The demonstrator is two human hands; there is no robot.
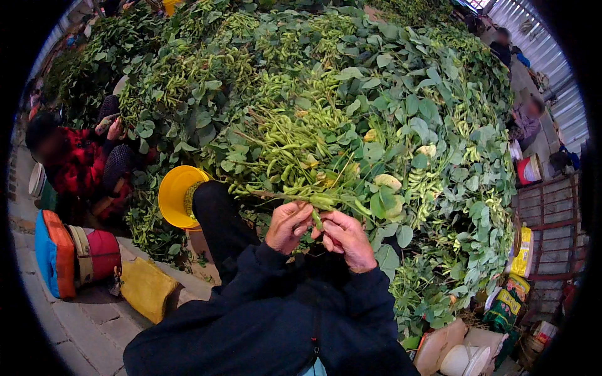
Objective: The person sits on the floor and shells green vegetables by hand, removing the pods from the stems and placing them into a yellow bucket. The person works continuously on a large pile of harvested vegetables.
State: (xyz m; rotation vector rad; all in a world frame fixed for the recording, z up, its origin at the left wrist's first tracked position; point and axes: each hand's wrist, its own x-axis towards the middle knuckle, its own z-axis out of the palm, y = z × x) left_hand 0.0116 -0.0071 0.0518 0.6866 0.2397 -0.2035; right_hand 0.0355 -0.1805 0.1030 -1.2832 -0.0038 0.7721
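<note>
Both of my hands are close together over my lap, at the near edge of a big heap of soybean plants (pixel 291 136) with green pods and leaves. A green pod (pixel 317 219) sits between the fingertips of the two hands. My left hand (pixel 288 227) pinches at its upper end, beside a stem with pods. My right hand (pixel 345 237) has its thumb and fingers closed at the pod's other side. A yellow plastic bucket (pixel 176 197) with green pods inside leans beside my left knee, its mouth tilted towards the heap.
A co-worker in a red and black top (pixel 77 155) sits at the left; other people are at the far right. A blue and orange cushion (pixel 55 254), a yellow block-shaped thing (pixel 146 289) and a white container (pixel 463 359) lie near me. Metal bars (pixel 548 221) stand at the right.
</note>
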